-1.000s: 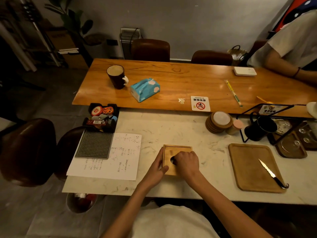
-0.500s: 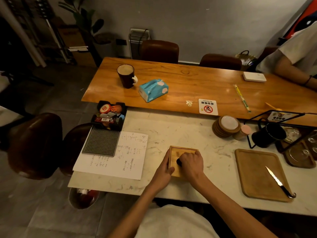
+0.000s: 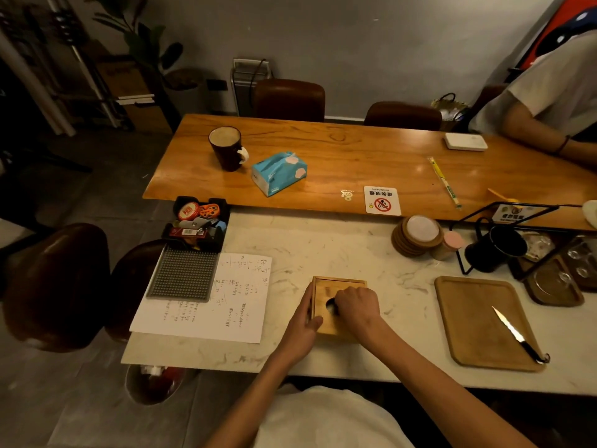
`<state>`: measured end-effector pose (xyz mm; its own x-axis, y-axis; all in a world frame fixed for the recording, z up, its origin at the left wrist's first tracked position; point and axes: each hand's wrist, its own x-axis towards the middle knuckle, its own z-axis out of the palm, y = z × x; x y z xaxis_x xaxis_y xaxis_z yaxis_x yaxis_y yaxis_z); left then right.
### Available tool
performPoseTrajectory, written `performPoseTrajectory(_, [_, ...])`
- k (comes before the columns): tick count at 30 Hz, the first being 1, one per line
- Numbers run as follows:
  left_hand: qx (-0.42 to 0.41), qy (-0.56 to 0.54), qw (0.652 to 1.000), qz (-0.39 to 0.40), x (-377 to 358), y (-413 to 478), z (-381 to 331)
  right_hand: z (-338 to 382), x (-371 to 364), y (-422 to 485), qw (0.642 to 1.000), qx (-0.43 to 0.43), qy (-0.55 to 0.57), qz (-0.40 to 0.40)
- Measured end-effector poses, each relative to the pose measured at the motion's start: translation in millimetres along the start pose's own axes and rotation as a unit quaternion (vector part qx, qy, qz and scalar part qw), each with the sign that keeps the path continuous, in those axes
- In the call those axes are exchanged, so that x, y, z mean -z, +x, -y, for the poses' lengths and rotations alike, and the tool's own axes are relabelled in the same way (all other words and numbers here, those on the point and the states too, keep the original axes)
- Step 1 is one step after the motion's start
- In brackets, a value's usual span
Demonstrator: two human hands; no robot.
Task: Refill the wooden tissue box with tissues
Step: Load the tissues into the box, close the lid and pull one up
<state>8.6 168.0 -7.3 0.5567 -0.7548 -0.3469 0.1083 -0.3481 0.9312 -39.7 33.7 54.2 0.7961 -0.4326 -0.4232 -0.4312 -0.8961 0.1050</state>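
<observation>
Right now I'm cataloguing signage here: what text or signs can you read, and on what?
"NO SMOKING", above a red crossed-out cigarette symbol: white square sign on the long orange wooden table.
Handwriting on the white paper sheet: too small.
Print on the light-blue tissue pack: blurred.

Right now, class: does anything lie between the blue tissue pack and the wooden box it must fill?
Nothing visible: bare tabletop separates the tissue pack from the wooden box; the mug stands aside.

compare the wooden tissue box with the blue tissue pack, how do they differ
The wooden tissue box is rigid wood, on the marble table, gripped by both hands. The blue tissue pack is soft wrapping, on the far wooden table, untouched. No tissue shows at the box's opening; the pack looks full. Both are rectangular.
</observation>
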Motion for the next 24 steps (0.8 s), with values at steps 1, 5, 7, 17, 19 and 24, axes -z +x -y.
performPoseTrajectory(1, [-0.005,0.001,1.0,-0.001,-0.2,0.0,0.1,2.0,0.8,1.3,1.0,0.004,-0.011,0.001])
performPoseTrajectory(5, [-0.007,0.005,1.0,-0.008,-0.7,1.9,4.3,7.7,3.2,4.8,0.999,0.018,-0.027,-0.01])
performPoseTrajectory(7, [-0.008,0.002,1.0,-0.007,-0.9,0.1,1.3,8.2,2.1,4.5,0.999,0.023,-0.02,-0.026])
performPoseTrajectory(17, [-0.024,-0.002,1.0,-0.006,-2.6,-0.2,1.2,3.6,-8.2,3.8,0.997,0.023,-0.001,-0.068])
performPoseTrajectory(19, [-0.022,0.0,1.0,-0.003,-2.9,-0.6,1.7,2.3,-9.0,4.5,0.997,0.021,0.007,-0.068])
performPoseTrajectory(24, [-0.012,0.011,1.0,-0.008,-3.5,1.3,8.2,8.3,-9.5,5.0,0.998,0.003,0.006,-0.066])
